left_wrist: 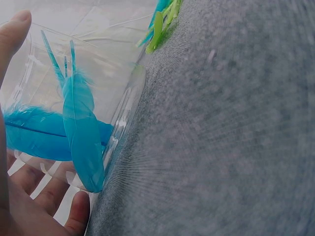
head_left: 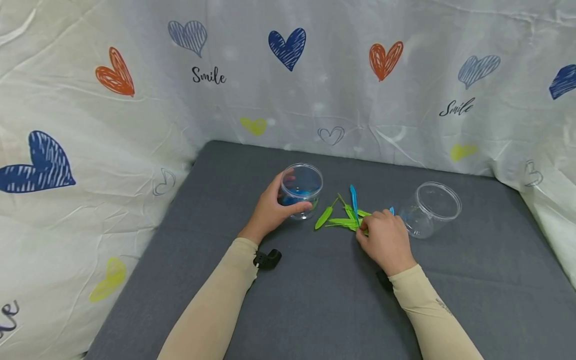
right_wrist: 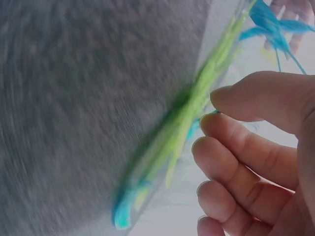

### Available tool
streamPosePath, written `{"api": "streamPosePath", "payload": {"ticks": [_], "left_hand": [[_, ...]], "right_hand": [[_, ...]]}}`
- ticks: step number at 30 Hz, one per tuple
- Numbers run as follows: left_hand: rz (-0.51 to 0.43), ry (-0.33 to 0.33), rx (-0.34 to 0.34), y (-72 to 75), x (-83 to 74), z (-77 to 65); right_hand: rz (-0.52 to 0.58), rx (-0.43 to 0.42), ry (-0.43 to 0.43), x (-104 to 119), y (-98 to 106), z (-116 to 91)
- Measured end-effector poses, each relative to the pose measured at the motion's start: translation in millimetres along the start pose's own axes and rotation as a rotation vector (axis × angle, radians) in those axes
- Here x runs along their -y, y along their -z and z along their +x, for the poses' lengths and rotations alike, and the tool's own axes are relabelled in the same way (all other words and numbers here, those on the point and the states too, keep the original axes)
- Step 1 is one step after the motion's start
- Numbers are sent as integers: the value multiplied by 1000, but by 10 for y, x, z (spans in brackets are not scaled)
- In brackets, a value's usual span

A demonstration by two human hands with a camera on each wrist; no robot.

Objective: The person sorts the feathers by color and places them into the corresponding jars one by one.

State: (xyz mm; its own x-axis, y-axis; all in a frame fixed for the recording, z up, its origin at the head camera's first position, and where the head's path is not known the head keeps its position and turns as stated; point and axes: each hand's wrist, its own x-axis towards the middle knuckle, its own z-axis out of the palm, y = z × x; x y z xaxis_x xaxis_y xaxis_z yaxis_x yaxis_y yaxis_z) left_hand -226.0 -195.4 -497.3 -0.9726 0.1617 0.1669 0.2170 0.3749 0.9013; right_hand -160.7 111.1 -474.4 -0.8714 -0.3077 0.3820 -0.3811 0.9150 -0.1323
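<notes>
My left hand grips a clear plastic jar from its left side, thumb across the front. Several blue feathers lie inside that jar, clearest in the left wrist view. To the right, my right hand is at a loose pile of green feathers on the cloth. Its thumb and forefinger pinch the end of a blue feather, which points up and away over the pile. Thumb and fingertips meet in the right wrist view, where the pile is blurred.
A second clear jar stands right of my right hand. Another bit of blue feather shows just behind that hand. Grey cloth covers the table, and a white curtain printed with hearts hangs behind it and at the left.
</notes>
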Motion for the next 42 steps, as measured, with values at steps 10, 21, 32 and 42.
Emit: {"api": "streamPosePath", "payload": {"ticks": [10, 21, 32, 42], "left_hand": [[-4, -7, 3, -9, -6, 3], [-5, 4, 3, -2, -8, -6], [4, -1, -7, 27, 13, -10], [-1, -2, 6, 6, 25, -10]], "right_hand": [[-29, -118, -2, -134, 174, -26], [-12, -216, 2, -186, 348, 1], [34, -317, 56, -112, 601, 165], [44, -357, 202, 171, 793, 403]]}}
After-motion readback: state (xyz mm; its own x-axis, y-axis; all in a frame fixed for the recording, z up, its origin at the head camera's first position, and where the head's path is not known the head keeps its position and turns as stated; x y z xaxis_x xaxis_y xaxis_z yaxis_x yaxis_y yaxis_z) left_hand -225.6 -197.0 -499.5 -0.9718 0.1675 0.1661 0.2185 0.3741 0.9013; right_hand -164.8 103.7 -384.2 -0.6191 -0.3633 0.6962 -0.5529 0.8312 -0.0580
